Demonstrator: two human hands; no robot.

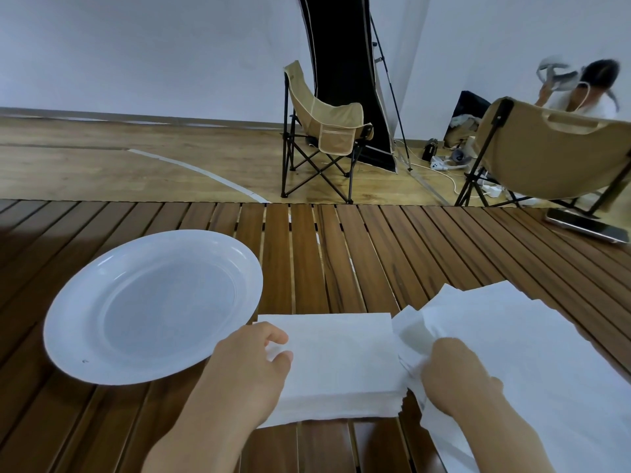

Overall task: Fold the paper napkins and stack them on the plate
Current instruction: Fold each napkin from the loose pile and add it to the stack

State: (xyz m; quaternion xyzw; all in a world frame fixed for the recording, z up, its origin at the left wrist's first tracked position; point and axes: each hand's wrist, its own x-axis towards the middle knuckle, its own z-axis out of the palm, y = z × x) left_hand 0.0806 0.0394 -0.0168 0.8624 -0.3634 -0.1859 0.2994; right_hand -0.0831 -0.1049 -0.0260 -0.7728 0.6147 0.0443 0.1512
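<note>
A white round plate (153,305) lies on the slatted wooden table (341,254), left of centre, with nothing on it. A folded white napkin (341,363) lies flat in front of me, right of the plate. My left hand (252,363) pinches the napkin's left edge between thumb and fingers. My right hand (457,373) grips a crumpled corner of paper at the napkin's right side. A pile of unfolded white napkins (532,353) spreads over the table's right part, partly under my right hand.
A phone (587,227) lies at the table's far right edge. Beyond the table stand a beige folding chair (327,131) and a second chair (553,155) with a person behind it, plus cables on the wooden floor.
</note>
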